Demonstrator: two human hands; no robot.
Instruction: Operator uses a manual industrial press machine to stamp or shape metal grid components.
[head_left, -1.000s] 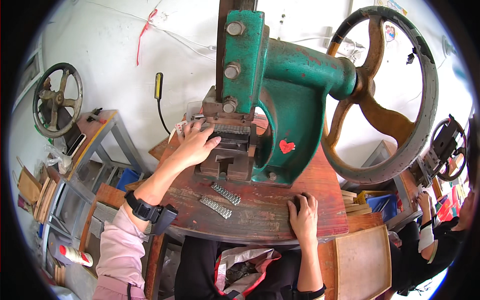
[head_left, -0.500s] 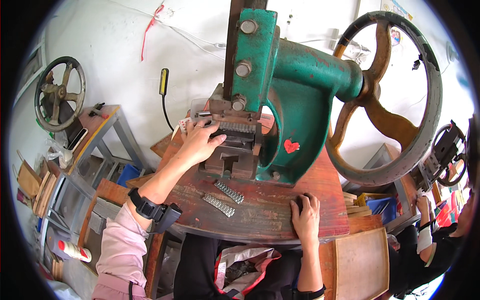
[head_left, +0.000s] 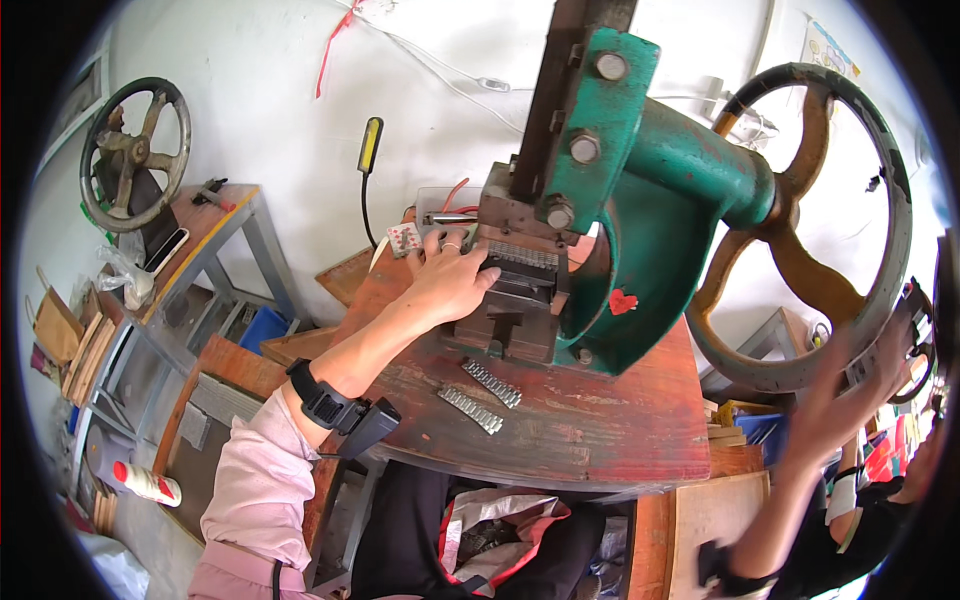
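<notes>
My left hand lies against the left side of the steel die block under the green hand press. Its fingers are spread and partly bent, the thumb resting at the block's front edge; some fingertips are hidden. A row of metal links sits on the block beneath the ram. Two metal watch-band strips, one upper and one lower, lie on the wooden table in front. Smeared by motion, my right hand is raised by the lower right rim of the handwheel.
A playing card and a clear tray lie behind my left hand. A yellow-headed lamp stands against the wall. Another wheel press is on the left bench. A co-worker sits at the far right. A lined bag rests on my lap.
My right hand has left the table top and swung up and right to the handwheel. My left hand stays at the die block. The whole view has shifted and tilted.
</notes>
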